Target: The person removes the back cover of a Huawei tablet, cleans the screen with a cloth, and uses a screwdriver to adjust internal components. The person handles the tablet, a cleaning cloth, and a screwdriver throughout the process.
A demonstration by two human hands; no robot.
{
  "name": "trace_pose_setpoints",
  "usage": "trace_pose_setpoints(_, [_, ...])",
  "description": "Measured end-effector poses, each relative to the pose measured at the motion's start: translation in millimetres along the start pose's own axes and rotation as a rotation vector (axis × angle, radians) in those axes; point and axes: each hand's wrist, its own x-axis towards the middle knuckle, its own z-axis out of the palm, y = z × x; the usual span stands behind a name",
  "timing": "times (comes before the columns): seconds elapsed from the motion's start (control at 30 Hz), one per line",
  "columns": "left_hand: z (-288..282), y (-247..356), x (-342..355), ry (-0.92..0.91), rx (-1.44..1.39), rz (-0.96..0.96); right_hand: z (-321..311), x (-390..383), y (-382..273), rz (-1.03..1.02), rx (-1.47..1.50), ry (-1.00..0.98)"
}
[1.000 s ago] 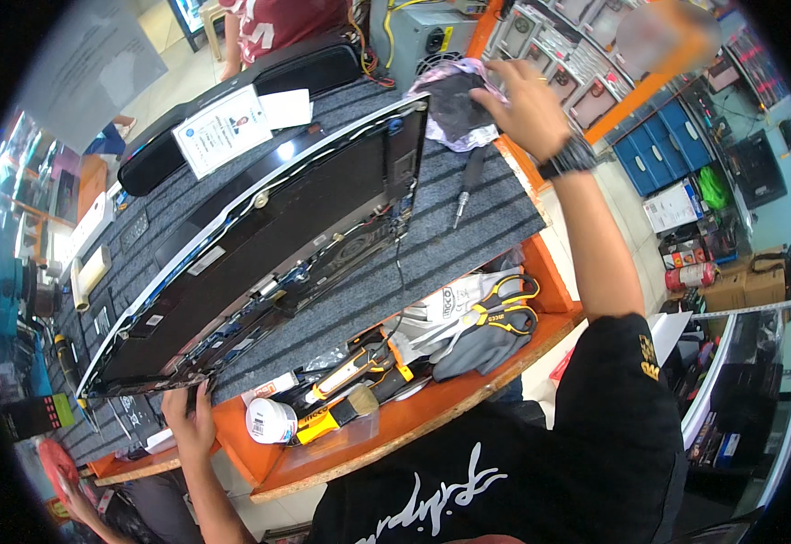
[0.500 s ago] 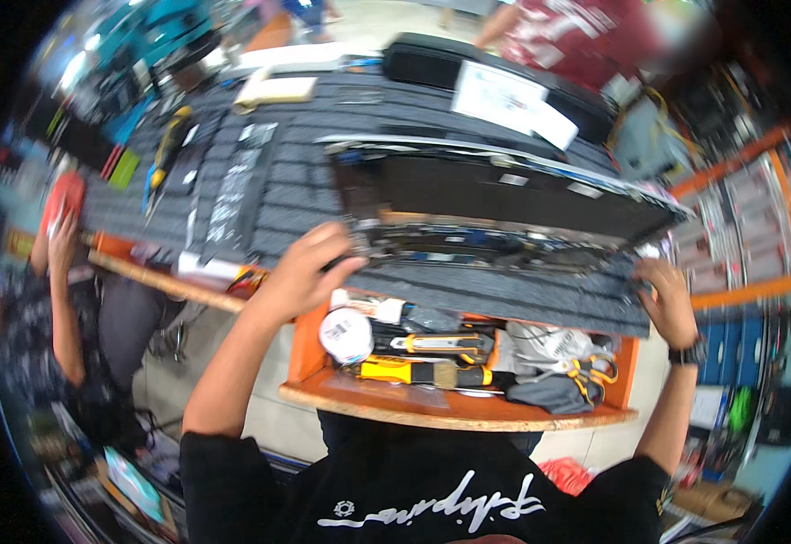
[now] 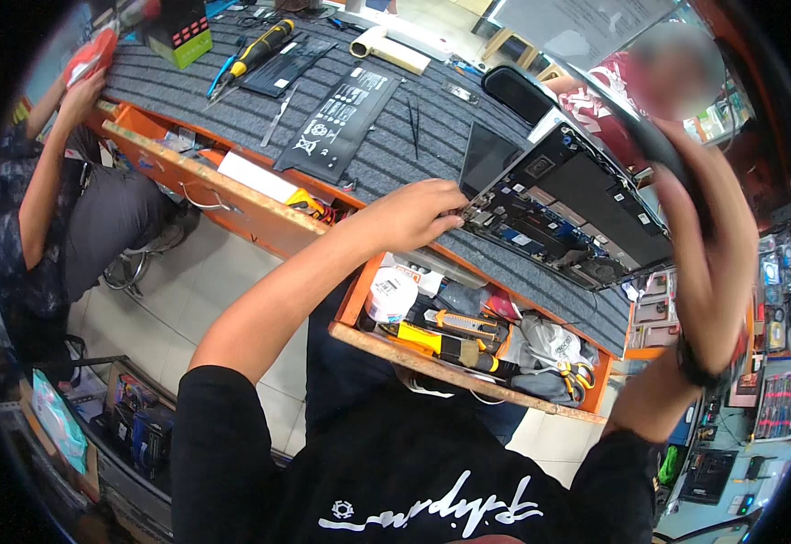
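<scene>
An opened-up laptop (image 3: 541, 222) stands tilted at the right of the bench, its circuit board and fan bare. My left hand (image 3: 427, 213) is closed on its left corner, thumb and fingers pinching the edge. Raised beyond the laptop's right side is my right hand (image 3: 699, 177); motion smears it, and its fingers overlap a long black object (image 3: 645, 136). Whether it grips that object cannot be told. A dark flat panel (image 3: 489, 159) shows beside the laptop's left end. Left of that lies a flat black laptop battery (image 3: 346, 122).
The mat holds tweezers (image 3: 415, 127), a yellow-black screwdriver (image 3: 264, 50) and a second black pack (image 3: 288, 65). An open drawer (image 3: 454, 358) of tools juts toward me; another drawer (image 3: 214, 195) is open at left. A co-worker's hand (image 3: 84, 91) holds a red cloth-like thing.
The laptop has been turned and tilted, now showing its inside to me. My right hand has gone from the bench's near edge up to the far right. The view has swung round.
</scene>
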Motion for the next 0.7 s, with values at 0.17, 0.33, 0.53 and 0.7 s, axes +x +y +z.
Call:
trace_pose_setpoints(0.17, [6, -7, -2, 0.021, -0.004, -0.017, 84, 135, -55, 0.025, -0.276, -0.304])
trace_pose_setpoints(0.33, [13, -6, -1, 0.019, 0.008, -0.004, 193, 204, -16, 0.152, -0.573, -0.552])
trace_pose_setpoints(0.53, [10, -11, -4, 0.019, 0.029, -0.006, 251, 213, 23, 0.230, -0.534, -0.533])
trace_pose_setpoints(0.7, [10, -8, -3, 0.002, 0.046, -0.023, 284, 213, 42, 0.314, -0.555, -0.562])
